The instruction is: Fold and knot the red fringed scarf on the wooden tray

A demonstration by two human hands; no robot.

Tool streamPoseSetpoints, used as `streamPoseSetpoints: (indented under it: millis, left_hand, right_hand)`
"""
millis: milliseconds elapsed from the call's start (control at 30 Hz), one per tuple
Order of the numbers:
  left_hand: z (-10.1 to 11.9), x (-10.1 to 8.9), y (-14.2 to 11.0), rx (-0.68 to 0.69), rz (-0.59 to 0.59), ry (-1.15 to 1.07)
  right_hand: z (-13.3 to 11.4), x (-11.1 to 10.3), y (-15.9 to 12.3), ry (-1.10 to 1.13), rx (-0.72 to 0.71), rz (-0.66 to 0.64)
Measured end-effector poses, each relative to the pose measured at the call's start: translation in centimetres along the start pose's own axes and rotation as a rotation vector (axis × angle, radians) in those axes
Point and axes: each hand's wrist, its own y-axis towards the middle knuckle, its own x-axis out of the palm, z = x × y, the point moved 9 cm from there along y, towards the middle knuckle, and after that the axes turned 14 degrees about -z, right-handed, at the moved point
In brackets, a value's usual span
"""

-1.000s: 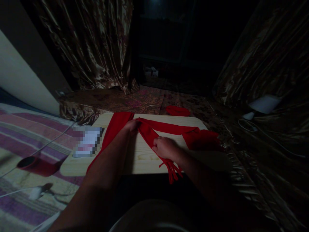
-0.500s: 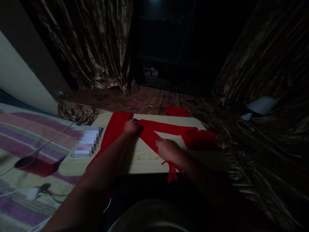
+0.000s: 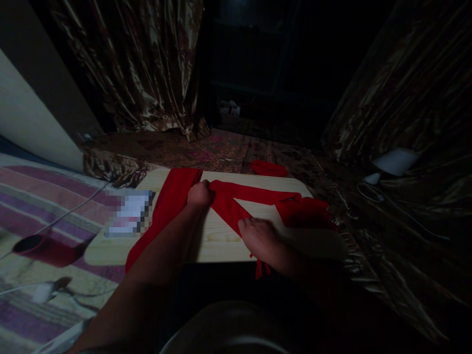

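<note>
A red scarf (image 3: pixel 226 209) with a fringed end is laid in folded bands over a pale wooden board (image 3: pixel 217 250). My left hand (image 3: pixel 200 193) is closed on the scarf where two bands meet, near the board's far side. Closer to me, my right hand (image 3: pixel 260 238) grips the diagonal band just above its fringe (image 3: pixel 261 268), partly covering it. Another wide band (image 3: pixel 177 189) of red cloth runs down the left side, partly behind my left forearm. At the right, a bunched red portion (image 3: pixel 304 212) lies in shadow.
A blurred-out, phone-like flat object (image 3: pixel 129 214) lies on the board's left. Beyond the board rests a red ring-shaped item (image 3: pixel 268 168). A red cylindrical cup (image 3: pixel 47 250) and cables lie on the striped bedding (image 3: pixel 22 196). A small white lamp (image 3: pixel 396 161) stands right.
My right hand has slid slightly toward me along the band, covering more of the fringe. My left hand keeps its grip. The whole view has shifted a little.
</note>
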Motion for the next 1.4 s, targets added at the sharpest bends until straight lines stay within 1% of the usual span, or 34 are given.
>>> streamPoseSetpoints:
  millis: [67,233,367,433,533,600,633,700,767,800,867,933,1133,1233,1333,1400]
  left_hand:
    - [0.1,0.0,-0.1,-0.006,-0.008,0.024]
    - [-0.1,-0.1,0.0,-0.008,-0.006,0.015]
    - [-0.2,0.0,0.1,-0.006,-0.011,0.009]
    - [-0.2,0.1,0.1,-0.001,-0.015,0.017]
    - [-0.2,0.3,0.2,-0.006,-0.027,0.037]
    - [-0.2,0.3,0.2,-0.013,-0.031,0.038]
    - [-0.2,0.3,0.1,-0.014,-0.031,0.034]
    - [-0.2,0.1,0.1,-0.012,-0.023,0.018]
    - [-0.2,0.0,0.0,-0.005,-0.017,0.006]
    - [-0.1,0.0,0.0,0.0,-0.016,0.002]
    - [0.0,0.0,0.0,0.003,-0.018,-0.001]
    - [0.0,0.0,-0.1,0.001,-0.024,-0.001]
    - [0.5,0.1,-0.3,0.039,-0.034,0.019]
    - [0.6,0.2,-0.3,0.033,-0.039,0.04]
    - [0.7,0.3,-0.3,0.031,-0.044,0.066]
    - [0.6,0.4,-0.3,0.026,-0.045,0.088]
  right_hand:
    - [-0.1,0.1,0.0,-0.004,-0.016,0.005]
    - [-0.8,-0.1,-0.4,-0.038,-0.125,0.054]
    - [-1.5,-0.1,-1.3,-0.095,-0.282,0.082]
    - [-1.5,-0.2,-1.7,-0.111,-0.355,0.075]
    - [-1.0,-0.1,-1.8,-0.09,-0.399,0.004]
    - [-0.8,-0.1,-1.7,-0.055,-0.383,-0.035]
    - [-0.6,-0.2,-1.6,-0.03,-0.344,-0.036]
    - [0.2,-0.4,-1.4,0.035,-0.202,-0.015]
    - [1.1,-0.1,-1.4,0.091,-0.052,-0.013]
    - [1.4,0.3,-1.4,0.106,-0.005,-0.035]
    - [2.0,1.2,-1.5,0.112,0.041,-0.103]
    - [2.8,1.6,-1.5,0.084,0.047,-0.139]
    - [6.5,1.1,-1.7,-0.068,0.069,-0.08]
    - [6.7,1.1,-2.1,-0.071,0.026,-0.023]
    - [6.4,0.8,-2.9,-0.076,-0.007,0.076]
    - [5.8,0.7,-3.4,-0.101,-0.048,0.117]
